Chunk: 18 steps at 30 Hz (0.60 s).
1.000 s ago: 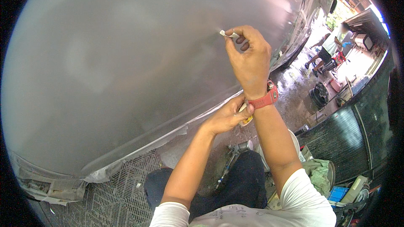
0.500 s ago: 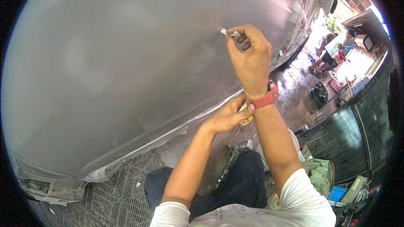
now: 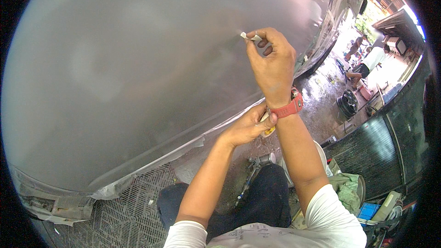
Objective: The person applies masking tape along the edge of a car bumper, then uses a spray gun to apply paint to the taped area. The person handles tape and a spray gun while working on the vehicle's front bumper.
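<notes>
A large grey car body panel (image 3: 161,64) fills the left and upper part of the head view. My right hand (image 3: 275,62) is raised to it, thumb and forefinger pinching a small folded whitish piece of sheet (image 3: 251,36) at or very near the grey surface. A red wristwatch (image 3: 288,109) sits on that wrist. Just below it, my left hand (image 3: 250,126) is closed around a small white object with a yellow patch (image 3: 268,131); most of it is hidden by the fingers, and its kind is unclear. The left thumb lies against or beside the watch strap.
Plastic sheeting (image 3: 108,190) edges the panel's bottom. Near my knees are a spray gun (image 3: 259,160) and a white bucket (image 3: 320,151). Green cloth (image 3: 347,188) and a blue box (image 3: 368,211) lie at right, beside a dark panel (image 3: 372,151). People (image 3: 370,62) work farther back.
My hands and what they hold have stayed almost still. In the background, the person in the light shirt has bent lower and shifted right, bringing another person into view.
</notes>
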Available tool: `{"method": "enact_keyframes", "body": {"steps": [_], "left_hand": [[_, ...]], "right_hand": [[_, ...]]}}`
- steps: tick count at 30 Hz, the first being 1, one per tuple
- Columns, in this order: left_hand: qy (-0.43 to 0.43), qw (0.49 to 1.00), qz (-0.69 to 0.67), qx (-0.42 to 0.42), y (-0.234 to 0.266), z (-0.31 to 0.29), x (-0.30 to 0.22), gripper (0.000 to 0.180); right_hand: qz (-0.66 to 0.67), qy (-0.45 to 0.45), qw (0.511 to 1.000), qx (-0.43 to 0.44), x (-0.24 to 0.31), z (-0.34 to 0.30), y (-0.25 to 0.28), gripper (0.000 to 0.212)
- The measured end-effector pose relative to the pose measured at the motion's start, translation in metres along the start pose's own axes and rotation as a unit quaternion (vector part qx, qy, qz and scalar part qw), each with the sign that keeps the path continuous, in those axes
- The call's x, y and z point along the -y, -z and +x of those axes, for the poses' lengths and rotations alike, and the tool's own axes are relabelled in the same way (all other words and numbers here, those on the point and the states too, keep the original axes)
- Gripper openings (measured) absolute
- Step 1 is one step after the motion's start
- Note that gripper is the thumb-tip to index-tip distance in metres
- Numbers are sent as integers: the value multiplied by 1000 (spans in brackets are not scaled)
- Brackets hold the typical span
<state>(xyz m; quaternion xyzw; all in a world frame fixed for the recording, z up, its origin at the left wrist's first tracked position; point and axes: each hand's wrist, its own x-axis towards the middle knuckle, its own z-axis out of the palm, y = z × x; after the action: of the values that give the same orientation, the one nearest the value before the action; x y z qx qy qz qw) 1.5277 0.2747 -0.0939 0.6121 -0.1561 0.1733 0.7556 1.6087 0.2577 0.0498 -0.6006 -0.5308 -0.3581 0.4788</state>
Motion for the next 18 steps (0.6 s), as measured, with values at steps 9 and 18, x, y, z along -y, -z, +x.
{"method": "enact_keyframes", "body": {"steps": [9,18], "left_hand": [[4,1000,-6,6,0,0,0,95],[-14,1000,-7,10,-2,1,0,94]], "right_hand": [[-2,0,1000,0,0,1,0,11],[16,-22,1000,4,4,0,4,12]]}}
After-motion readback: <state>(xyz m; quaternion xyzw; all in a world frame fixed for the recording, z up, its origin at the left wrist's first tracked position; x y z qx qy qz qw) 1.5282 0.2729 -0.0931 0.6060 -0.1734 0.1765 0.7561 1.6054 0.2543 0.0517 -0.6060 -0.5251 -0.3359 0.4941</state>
